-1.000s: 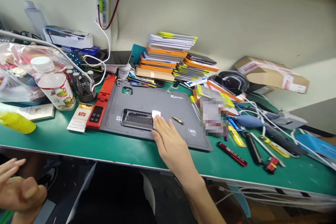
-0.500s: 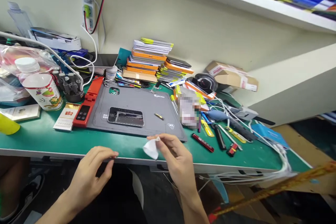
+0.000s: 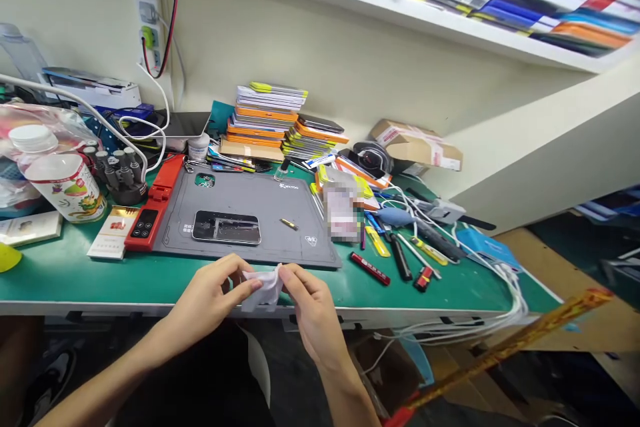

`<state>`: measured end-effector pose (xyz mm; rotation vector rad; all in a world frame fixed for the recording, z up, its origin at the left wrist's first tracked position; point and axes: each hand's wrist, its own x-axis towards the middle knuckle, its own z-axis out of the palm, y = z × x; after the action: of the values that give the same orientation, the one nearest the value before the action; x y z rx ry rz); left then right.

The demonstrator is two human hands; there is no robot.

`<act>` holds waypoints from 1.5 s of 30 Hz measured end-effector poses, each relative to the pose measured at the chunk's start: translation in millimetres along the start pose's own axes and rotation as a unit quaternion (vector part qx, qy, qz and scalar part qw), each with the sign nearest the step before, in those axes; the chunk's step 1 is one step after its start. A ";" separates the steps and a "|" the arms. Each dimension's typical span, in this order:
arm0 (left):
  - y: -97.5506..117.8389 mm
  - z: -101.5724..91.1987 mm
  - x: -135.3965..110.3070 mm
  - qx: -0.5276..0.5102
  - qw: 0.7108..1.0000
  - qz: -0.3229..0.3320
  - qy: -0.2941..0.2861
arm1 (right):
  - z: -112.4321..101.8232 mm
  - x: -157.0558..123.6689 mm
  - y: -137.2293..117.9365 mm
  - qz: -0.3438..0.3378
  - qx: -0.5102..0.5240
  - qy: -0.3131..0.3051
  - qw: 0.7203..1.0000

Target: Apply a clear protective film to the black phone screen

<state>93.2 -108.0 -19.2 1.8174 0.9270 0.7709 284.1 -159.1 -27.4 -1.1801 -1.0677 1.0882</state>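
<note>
A thin white wipe (image 3: 264, 291) hangs between my two hands in front of the bench edge. My left hand (image 3: 220, 290) pinches its left corner between thumb and fingers. At the other corner, my right hand (image 3: 307, 300) has its fingertips closed on the white sheet. Beyond them a smartphone (image 3: 227, 227) with a dark, streaked front lies flat on a grey work mat (image 3: 245, 197). To the right of the phone, a small gold and black strip (image 3: 289, 224) rests on the mat.
A red device (image 3: 145, 223) borders the mat's left side, beside a cigarette pack (image 3: 114, 232) and a printed cup (image 3: 70, 187). Stacked flat boxes (image 3: 265, 113) stand behind. On the right lie a red pen-like tool (image 3: 369, 268), cutters and tangled white cables (image 3: 507, 293).
My left hand has moved right and up to the white wipe and taken hold of it. The wipe is now stretched between both hands. The view has shifted slightly.
</note>
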 end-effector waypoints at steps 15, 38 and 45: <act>-37.9 -92.5 -24.0 0.294 0.914 0.106 0.260 | 12.8 63.5 3.6 -0.373 -0.461 0.015 0.805; -44.1 -84.1 -25.7 0.308 0.906 0.113 0.270 | 29.1 49.1 27.4 -0.198 -0.594 -0.155 0.764; -42.7 -87.0 -26.7 0.297 0.907 0.108 0.279 | 49.7 86.6 24.1 -0.159 -0.588 -0.182 0.772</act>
<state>-2.7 -79.4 -28.8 2.3019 1.4663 1.2963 247.0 -64.6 -42.8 -1.6420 -2.3387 0.2653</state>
